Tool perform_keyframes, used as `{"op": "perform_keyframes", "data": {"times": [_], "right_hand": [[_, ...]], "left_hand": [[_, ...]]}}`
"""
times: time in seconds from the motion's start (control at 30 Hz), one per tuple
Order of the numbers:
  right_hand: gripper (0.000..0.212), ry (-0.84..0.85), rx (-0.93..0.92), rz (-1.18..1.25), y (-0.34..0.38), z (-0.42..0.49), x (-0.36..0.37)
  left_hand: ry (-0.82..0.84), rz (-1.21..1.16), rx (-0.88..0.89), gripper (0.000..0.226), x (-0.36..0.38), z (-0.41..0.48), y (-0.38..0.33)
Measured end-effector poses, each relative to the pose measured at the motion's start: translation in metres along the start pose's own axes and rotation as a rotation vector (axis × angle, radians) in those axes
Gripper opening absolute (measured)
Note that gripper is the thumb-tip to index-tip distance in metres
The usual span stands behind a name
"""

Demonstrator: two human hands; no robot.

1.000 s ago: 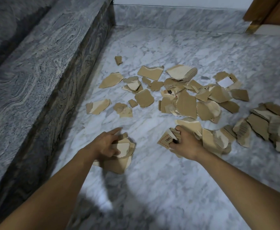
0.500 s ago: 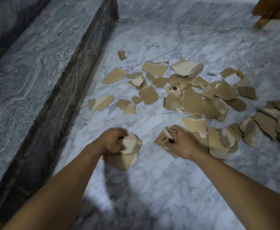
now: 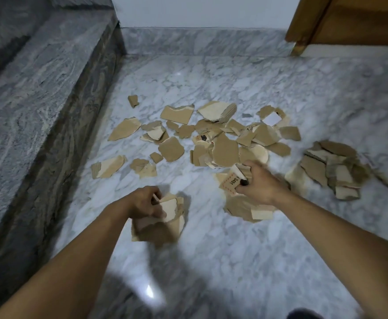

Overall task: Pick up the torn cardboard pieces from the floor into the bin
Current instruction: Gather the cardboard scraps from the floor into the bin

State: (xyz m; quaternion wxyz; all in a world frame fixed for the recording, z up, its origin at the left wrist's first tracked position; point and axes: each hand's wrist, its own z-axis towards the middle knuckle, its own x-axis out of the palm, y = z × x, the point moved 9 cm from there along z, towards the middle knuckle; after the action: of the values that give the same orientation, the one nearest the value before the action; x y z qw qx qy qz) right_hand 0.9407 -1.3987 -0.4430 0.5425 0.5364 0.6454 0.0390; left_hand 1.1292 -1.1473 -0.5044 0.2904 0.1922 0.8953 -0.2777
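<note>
Torn brown cardboard pieces (image 3: 225,150) lie scattered over the white marble floor (image 3: 234,249), most of them in the middle. A separate heap of pieces (image 3: 331,169) lies to the right. My left hand (image 3: 145,203) grips a stack of cardboard pieces (image 3: 163,224) just above the floor. My right hand (image 3: 259,183) grips a bunch of pieces, among them a printed piece (image 3: 229,183), and more pieces hang below it. No bin is in view.
A grey granite step (image 3: 38,107) runs along the left side. A marble skirting and white wall (image 3: 199,12) close off the far end. A wooden door (image 3: 349,21) stands at the upper right.
Both hands have lifted their bunches of cardboard off the floor. My right hand has pulled several pieces out of the pile, and the view has tilted upward.
</note>
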Motion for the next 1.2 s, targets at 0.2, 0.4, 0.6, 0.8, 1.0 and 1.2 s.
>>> {"op": "perform_keyframes", "data": {"times": [0.2,0.4,0.6,0.8,1.0,1.2], "right_hand": [[0.049,-0.042,0.118,-0.134,-0.064,-0.001,-0.069],[0.044,0.102,0.137,-0.150,-0.104,-0.004,-0.073],[0.076,0.299,-0.007,-0.443,-0.106,0.012,-0.024],[0.069,0.278,-0.127,-0.469,-0.101,0.017,-0.002],[0.045,0.176,-0.283,-0.602,-0.092,0.011,0.001],[0.033,0.173,-0.163,-0.366,-0.100,0.001,-0.008]], "left_hand": [[0.094,0.058,0.152,0.040,0.002,0.032,-0.111],[0.064,0.248,0.246,0.024,0.015,0.058,-0.188],[0.107,0.348,0.280,0.040,0.040,0.065,-0.212],[0.028,0.257,0.278,0.042,0.056,0.064,-0.201],[-0.056,0.237,0.266,0.039,0.056,0.055,-0.184],[-0.061,0.252,0.222,0.025,0.041,0.046,-0.164]]}}
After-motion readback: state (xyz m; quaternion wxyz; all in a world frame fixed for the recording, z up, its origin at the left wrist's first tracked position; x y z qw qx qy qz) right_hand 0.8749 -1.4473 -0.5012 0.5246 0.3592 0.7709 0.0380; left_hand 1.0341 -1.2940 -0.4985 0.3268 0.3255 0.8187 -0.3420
